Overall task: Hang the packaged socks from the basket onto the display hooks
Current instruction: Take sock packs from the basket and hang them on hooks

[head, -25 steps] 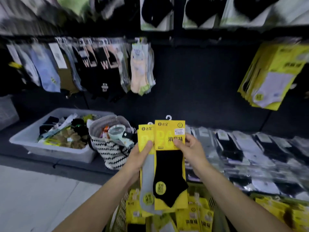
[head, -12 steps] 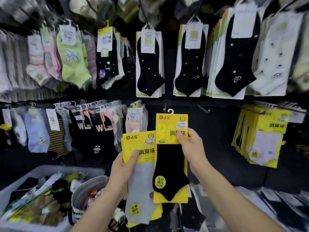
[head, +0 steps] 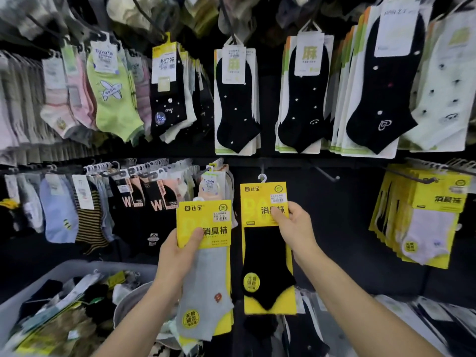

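My right hand pinches a yellow card pack of black socks by its upper right, its small white hanger hook pointing up toward the dark display wall. Up and to the right of that hanger, a bare display hook juts out from the rail. My left hand grips a yellow pack of grey socks, held lower and to the left, with more yellow card showing behind it. The basket is out of view.
A full hook of matching yellow packs hangs at the right. Rows of hung socks fill the wall above and to the left. A grey plastic bin of mixed packs stands at lower left. Flat sock packs lie on the shelf at lower right.
My view has tilted up from the basket to the display wall. My right hand has drawn the black pack away from the grey one and raised it toward the rail.
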The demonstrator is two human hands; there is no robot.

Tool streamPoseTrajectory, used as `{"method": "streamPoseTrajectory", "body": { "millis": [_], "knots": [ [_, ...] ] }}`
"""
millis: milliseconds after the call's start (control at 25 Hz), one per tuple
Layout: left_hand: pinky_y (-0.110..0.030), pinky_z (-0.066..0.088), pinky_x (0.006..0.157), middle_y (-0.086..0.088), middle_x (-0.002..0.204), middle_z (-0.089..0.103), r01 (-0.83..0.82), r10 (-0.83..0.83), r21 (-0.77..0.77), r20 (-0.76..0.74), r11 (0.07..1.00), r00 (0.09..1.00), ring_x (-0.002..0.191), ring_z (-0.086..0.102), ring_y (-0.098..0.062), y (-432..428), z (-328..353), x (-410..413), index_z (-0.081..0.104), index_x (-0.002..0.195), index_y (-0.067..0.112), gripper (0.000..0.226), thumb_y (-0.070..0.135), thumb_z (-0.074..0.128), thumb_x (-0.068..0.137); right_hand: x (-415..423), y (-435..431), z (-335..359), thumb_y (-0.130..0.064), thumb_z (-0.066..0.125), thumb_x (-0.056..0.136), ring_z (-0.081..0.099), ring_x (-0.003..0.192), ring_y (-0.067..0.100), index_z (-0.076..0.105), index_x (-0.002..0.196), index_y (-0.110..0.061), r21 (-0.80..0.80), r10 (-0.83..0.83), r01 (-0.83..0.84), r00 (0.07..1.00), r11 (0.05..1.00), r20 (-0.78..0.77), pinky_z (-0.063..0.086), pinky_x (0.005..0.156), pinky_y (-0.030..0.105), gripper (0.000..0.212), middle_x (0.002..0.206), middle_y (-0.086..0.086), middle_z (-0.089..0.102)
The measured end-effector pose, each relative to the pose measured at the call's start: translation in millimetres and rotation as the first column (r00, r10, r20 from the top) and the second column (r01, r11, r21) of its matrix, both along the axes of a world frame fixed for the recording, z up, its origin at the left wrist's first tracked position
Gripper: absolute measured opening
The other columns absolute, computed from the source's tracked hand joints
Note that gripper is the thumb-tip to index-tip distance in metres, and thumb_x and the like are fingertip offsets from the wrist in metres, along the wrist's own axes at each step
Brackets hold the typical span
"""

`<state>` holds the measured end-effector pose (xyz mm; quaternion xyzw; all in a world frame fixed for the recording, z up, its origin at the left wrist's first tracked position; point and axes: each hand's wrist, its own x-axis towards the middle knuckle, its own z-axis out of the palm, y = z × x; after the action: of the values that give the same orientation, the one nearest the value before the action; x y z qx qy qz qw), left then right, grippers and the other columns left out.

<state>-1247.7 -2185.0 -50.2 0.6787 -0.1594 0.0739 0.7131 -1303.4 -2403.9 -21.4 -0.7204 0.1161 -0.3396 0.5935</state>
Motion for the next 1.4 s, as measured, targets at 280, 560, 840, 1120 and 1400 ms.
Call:
{"method": "streamPoseTrajectory", "body": {
  "millis": [280, 560, 840, 1120, 1400],
  "knots": [
    [-0.018, 0.046, 0.066, 0.015, 0.088, 0.068, -0.019, 0.017, 0.028, 0.083, 0.999, 0.996, 0.085, 0.063, -0.001, 0, 8, -4, 0.060, 0.086, 0.033, 0.002, 0.033, 0.060, 0.088, 3, -1, -4, -0.034, 0.059, 0.088, 0.056, 0.097, 0.013, 0.051, 0.114, -0.020, -0.133, -0.216, 0.206, 0.974, 0.970, -0.065, 0.049, 0.086, 0.034, 0.030, 0.109, -0.002, 0.058],
    [-0.016, 0.054, 0.067, 0.017, 0.082, 0.073, 0.158, -0.152, -0.042, 0.107, 0.987, 0.983, 0.081, 0.069, -0.002, -37, 12, -24, 0.065, 0.088, 0.032, 0.007, 0.028, 0.067, 0.083, -17, 46, 4, -0.043, 0.071, 0.076, 0.060, 0.074, 0.008, 0.058, 0.084, -0.024, -0.154, 0.031, -0.018, 0.996, 0.988, 0.079, 0.050, 0.064, 0.025, 0.024, 0.083, -0.006, 0.066],
    [-0.022, 0.055, 0.070, 0.008, 0.097, 0.074, 0.332, -0.321, -0.142, 0.098, 0.933, 0.942, 0.091, 0.070, -0.012, -42, 12, -29, 0.066, 0.094, 0.030, 0.014, 0.033, 0.054, 0.089, -28, 29, 16, -0.023, 0.070, 0.081, 0.068, 0.081, 0.013, 0.061, 0.079, -0.025, -0.064, 0.006, -0.001, 0.997, 0.998, 0.078, 0.056, 0.070, 0.031, 0.010, 0.084, -0.004, 0.071],
    [-0.008, 0.049, 0.062, 0.026, 0.081, 0.070, 0.237, -0.231, -0.014, 0.182, 0.971, 0.956, 0.076, 0.066, 0.008, -50, 8, -32, 0.062, 0.084, 0.034, 0.022, 0.015, 0.054, 0.093, -37, 18, 57, -0.021, 0.064, 0.086, 0.057, 0.077, 0.009, 0.065, 0.072, -0.026, -0.284, 0.086, -0.089, 0.996, 0.955, -0.023, 0.047, 0.070, 0.024, 0.015, 0.079, -0.007, 0.063],
    [-0.016, 0.052, 0.071, 0.012, 0.092, 0.071, 0.270, -0.263, -0.026, 0.150, 0.963, 0.953, 0.092, 0.067, -0.009, -57, 16, -27, 0.065, 0.091, 0.033, 0.023, 0.021, 0.046, 0.098, -19, 12, 87, -0.024, 0.047, 0.095, 0.047, 0.065, 0.002, 0.055, 0.076, -0.019, -0.591, -0.107, 0.026, 0.989, 0.806, -0.103, 0.035, 0.053, 0.018, 0.021, 0.076, -0.013, 0.052]
  ]
}}
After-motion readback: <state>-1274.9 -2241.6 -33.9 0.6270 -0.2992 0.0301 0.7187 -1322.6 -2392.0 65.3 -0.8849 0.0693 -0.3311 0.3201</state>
